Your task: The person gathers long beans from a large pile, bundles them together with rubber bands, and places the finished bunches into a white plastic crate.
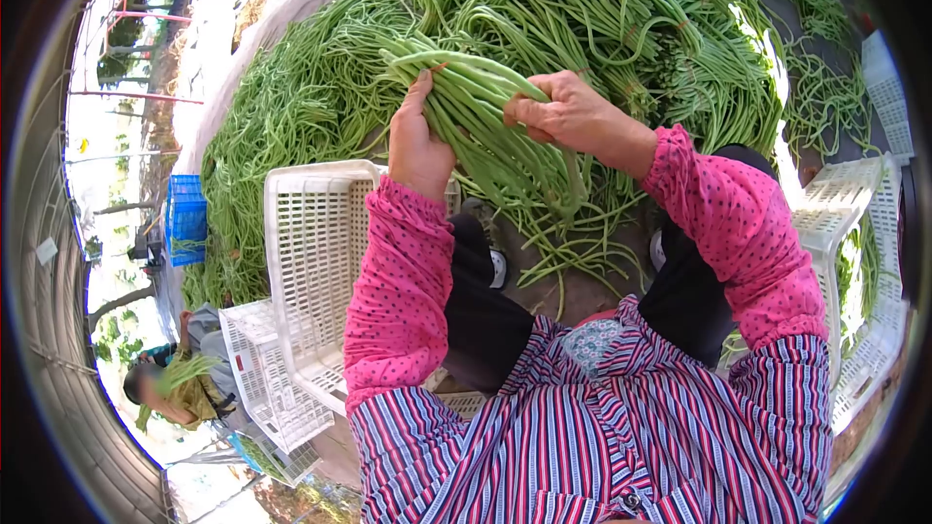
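Observation:
A bundle of long green beans [485, 116] hangs between my two hands, in front of a large heap of beans [621, 19]. My left hand [420, 141] is wrapped round its left end, thumb on top near a thin reddish band [439, 67]. With bent fingers my right hand [568, 114] grips the bundle's upper right side. The bundle's lower end droops toward loose beans [573, 252] on the ground. The palm sides of both hands are hidden.
A white plastic crate [325, 175] stands left of my left forearm, with another white crate [254, 330] beyond it. More white crates [825, 204] are at the right. A blue crate [184, 218] lies far left. Another person [189, 393] holds beans at the lower left.

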`<state>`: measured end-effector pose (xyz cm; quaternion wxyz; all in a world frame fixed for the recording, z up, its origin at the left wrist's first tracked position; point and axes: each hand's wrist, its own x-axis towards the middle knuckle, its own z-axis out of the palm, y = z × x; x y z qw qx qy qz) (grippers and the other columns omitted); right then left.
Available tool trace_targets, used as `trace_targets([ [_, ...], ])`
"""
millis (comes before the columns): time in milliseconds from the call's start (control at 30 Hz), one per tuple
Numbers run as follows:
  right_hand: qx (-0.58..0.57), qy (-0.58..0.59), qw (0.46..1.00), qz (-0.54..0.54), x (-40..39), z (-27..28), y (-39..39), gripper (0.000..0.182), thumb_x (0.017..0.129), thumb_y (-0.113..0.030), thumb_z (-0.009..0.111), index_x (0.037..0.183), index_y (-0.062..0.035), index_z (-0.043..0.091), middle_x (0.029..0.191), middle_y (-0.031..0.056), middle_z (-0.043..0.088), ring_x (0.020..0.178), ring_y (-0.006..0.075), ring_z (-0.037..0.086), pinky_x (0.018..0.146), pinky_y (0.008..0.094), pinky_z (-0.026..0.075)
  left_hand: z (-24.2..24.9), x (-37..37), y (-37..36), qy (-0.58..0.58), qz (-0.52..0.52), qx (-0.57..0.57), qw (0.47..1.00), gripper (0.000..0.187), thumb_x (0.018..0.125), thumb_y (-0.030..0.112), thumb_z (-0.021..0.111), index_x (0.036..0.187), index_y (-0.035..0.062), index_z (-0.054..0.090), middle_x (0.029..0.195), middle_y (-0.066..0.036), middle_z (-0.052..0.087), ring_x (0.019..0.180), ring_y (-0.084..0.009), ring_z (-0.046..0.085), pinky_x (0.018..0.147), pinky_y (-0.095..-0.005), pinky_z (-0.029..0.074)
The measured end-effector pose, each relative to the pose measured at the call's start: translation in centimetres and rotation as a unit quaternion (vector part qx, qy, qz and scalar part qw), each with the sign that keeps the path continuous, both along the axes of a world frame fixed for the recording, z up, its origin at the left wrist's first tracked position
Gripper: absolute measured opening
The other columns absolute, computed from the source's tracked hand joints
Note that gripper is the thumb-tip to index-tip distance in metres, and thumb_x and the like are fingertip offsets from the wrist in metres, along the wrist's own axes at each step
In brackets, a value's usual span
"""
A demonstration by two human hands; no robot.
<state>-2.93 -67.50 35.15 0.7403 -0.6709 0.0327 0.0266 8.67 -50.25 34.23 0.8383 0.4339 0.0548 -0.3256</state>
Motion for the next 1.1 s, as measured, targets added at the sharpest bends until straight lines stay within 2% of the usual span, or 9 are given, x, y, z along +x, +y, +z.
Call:
trace_targets([
  [133, -0.001, 0.043, 0.997, 0.071, -3.0, 1.8, -1.0, 0.026, 0.093, -0.027, 0.056, 0.080, -0.0043, 0.060, 0.056, -0.0061, 0.045, 0.050, 0.0024, 0.037, 0.047, 0.0220, 0.029, -0.2, 2.2, 2.1, -0.008, 0.074, -0.011, 0.997, 0.027, 0.099, 0.026, 0.043, 0.111, 0.0072, 0.058, 0.108, -0.012, 0.062, 0.099, -0.0280, 0.061, 0.088, -0.0469, 0.050],
  [267, -0.013, 0.028, 0.999, -0.041, -4.0, 2.1, -2.9, 0.032, 0.094, -0.032, 0.055, 0.077, -0.0056, 0.059, 0.054, -0.0059, 0.043, 0.051, 0.0030, 0.039, 0.049, 0.0209, 0.031, 0.3, 3.8, 4.3, -0.016, 0.134, -0.031, 0.990, 0.032, 0.100, 0.028, 0.038, 0.115, 0.0068, 0.056, 0.114, -0.013, 0.060, 0.104, -0.0315, 0.058, 0.093, -0.0513, 0.046],
  [300, -0.032, 0.019, 0.994, -0.103, -4.0, 2.1, -3.1, 0.033, 0.094, -0.034, 0.054, 0.077, -0.0059, 0.059, 0.053, -0.0057, 0.043, 0.051, 0.0034, 0.040, 0.050, 0.0202, 0.032, 0.7, 3.5, 4.2, -0.018, 0.130, -0.029, 0.991, 0.032, 0.100, 0.028, 0.038, 0.115, 0.0068, 0.056, 0.114, -0.013, 0.060, 0.104, -0.0315, 0.058, 0.093, -0.0513, 0.046],
  [433, 0.033, -0.043, 0.993, -0.108, -2.9, -0.4, -3.9, 0.030, 0.094, -0.032, 0.056, 0.086, -0.0036, 0.062, 0.055, -0.0033, 0.048, 0.059, 0.0047, 0.054, 0.055, 0.0199, 0.044, 1.2, 2.3, 3.1, -0.062, 0.082, -0.042, 0.994, 0.033, 0.099, 0.028, 0.039, 0.116, 0.0050, 0.055, 0.115, -0.013, 0.059, 0.103, -0.0316, 0.058, 0.089, -0.0492, 0.049],
  [600, 0.082, -0.046, 0.989, -0.115, -1.9, 1.2, -1.6, 0.022, 0.094, -0.019, 0.057, 0.089, 0.0010, 0.063, 0.062, 0.0002, 0.056, 0.056, 0.0067, 0.052, 0.050, 0.0223, 0.043, 2.4, 0.8, 1.3, -0.070, 0.009, -0.101, 0.992, 0.037, 0.099, 0.029, 0.042, 0.121, 0.0023, 0.051, 0.114, -0.015, 0.059, 0.102, -0.0356, 0.059, 0.090, -0.0492, 0.051],
  [733, 0.009, -0.131, 0.983, -0.130, -0.9, 0.3, 1.2, 0.019, 0.089, -0.018, 0.063, 0.090, 0.0009, 0.066, 0.066, 0.0026, 0.059, 0.058, 0.0056, 0.044, 0.052, 0.0253, 0.040, 2.3, -0.8, -0.4, -0.060, -0.019, -0.098, 0.993, 0.036, 0.098, 0.028, 0.044, 0.123, 0.0037, 0.051, 0.115, -0.017, 0.059, 0.102, -0.0356, 0.059, 0.089, -0.0506, 0.048],
  [833, -0.170, -0.084, 0.963, -0.191, -0.8, 0.3, 1.5, 0.022, 0.084, -0.018, 0.067, 0.085, 0.0037, 0.063, 0.068, 0.0123, 0.060, 0.059, 0.0167, 0.054, 0.058, 0.0321, 0.045, 2.5, -1.6, -1.4, -0.038, 0.008, -0.091, 0.995, 0.033, 0.098, 0.027, 0.043, 0.120, 0.0045, 0.052, 0.115, -0.016, 0.059, 0.103, -0.0372, 0.058, 0.090, -0.0509, 0.047],
  [933, -0.138, -0.115, 0.943, -0.279, -0.1, -0.2, 1.5, 0.021, 0.083, -0.017, 0.067, 0.082, 0.0030, 0.062, 0.074, 0.0143, 0.062, 0.063, 0.0209, 0.058, 0.060, 0.0333, 0.046, 2.3, -1.3, -1.4, -0.037, 0.009, -0.087, 0.996, 0.029, 0.098, 0.025, 0.043, 0.117, 0.0050, 0.053, 0.114, -0.014, 0.059, 0.103, -0.0336, 0.058, 0.092, -0.0488, 0.046],
  [1100, -0.187, -0.128, 0.946, -0.232, -0.4, -0.9, 1.4, 0.020, 0.082, -0.019, 0.067, 0.088, 0.0004, 0.064, 0.077, 0.0150, 0.061, 0.068, 0.0257, 0.060, 0.063, 0.0357, 0.046, 2.3, -1.3, -1.0, -0.010, 0.060, -0.079, 0.995, 0.027, 0.098, 0.022, 0.044, 0.116, 0.0055, 0.055, 0.111, -0.009, 0.060, 0.102, -0.0248, 0.057, 0.092, -0.0433, 0.046],
])
